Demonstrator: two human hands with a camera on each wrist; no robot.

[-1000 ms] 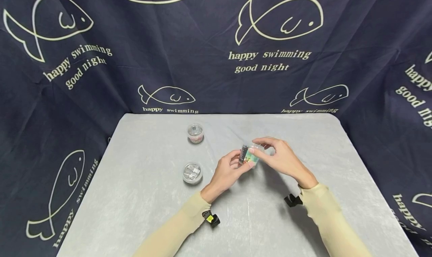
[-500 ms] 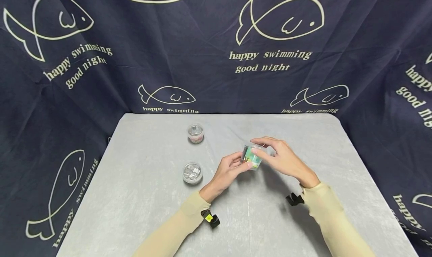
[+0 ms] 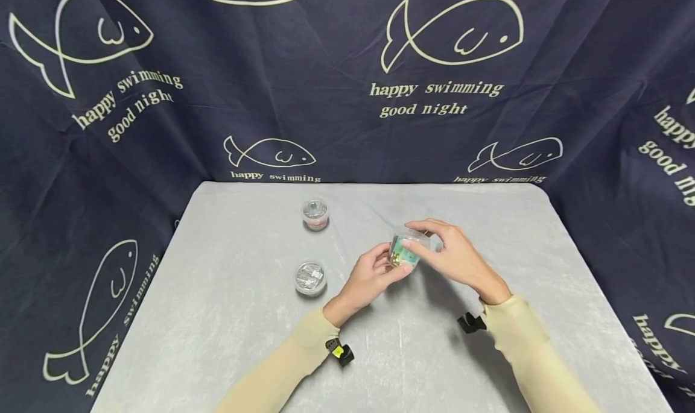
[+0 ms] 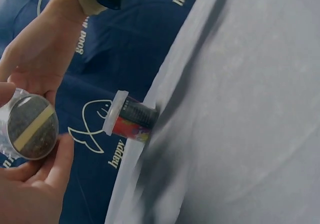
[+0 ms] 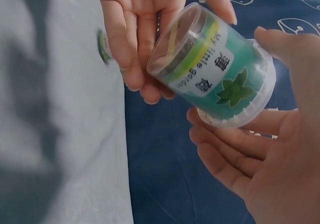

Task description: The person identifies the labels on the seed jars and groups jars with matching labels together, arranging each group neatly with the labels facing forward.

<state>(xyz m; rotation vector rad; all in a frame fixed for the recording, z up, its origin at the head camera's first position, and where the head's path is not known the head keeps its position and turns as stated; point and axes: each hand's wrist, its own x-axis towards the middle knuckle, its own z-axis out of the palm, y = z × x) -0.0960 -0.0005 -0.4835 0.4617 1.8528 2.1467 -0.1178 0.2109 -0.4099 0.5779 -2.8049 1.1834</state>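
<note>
Both hands hold a clear plastic cup (image 3: 404,255) tilted above the table. Its teal label (image 5: 220,69) reads "My little garden" and carries a green leaf picture; a pale lid (image 5: 260,101) caps the end toward my right hand. Dark, soil-like stuff and a yellow strip show through its bottom (image 4: 32,126) in the left wrist view. My left hand (image 3: 374,274) has thumb and fingers about the bottom end. My right hand (image 3: 458,253) grips the lidded end, thumb on the side facing me. Fingers behind the cup are partly hidden in the head view.
Two similar lidded cups stand on the grey table (image 3: 217,316) left of the hands: one farther back (image 3: 315,214), one nearer (image 3: 311,278). A dark blue curtain (image 3: 347,87) with fish drawings surrounds the table's back and sides.
The held cup has turned and tilted a little between the hands: its dark label panel shows less, the teal part more. Both hands stay nearly in place, and the standing cups have not moved.
</note>
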